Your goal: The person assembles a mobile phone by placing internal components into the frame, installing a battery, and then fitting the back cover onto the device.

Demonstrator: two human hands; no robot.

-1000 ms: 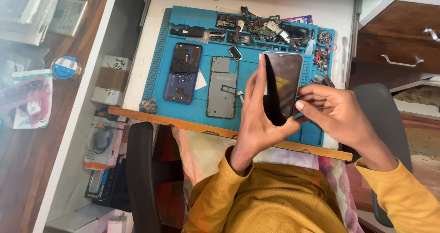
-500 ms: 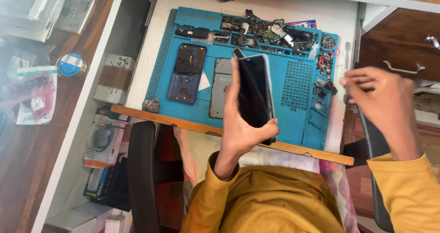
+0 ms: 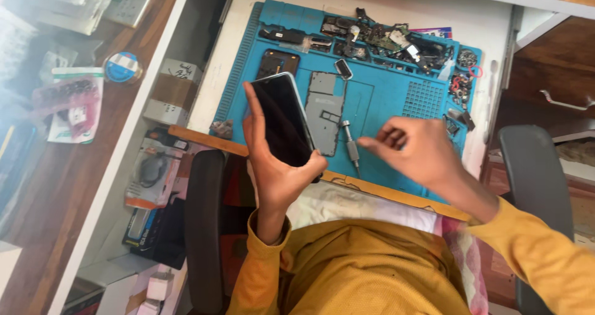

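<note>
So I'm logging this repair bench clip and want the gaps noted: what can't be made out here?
- Head view: lower edge of the black slab phone, hidden by the left hand.
- Right hand is motion-blurred; whether it touches the small silver screwdriver is unclear.
- Heap of dark small parts on the blue repair mat: too small to tell apart.
- Grey chair arm runs off the bottom edge.
</note>
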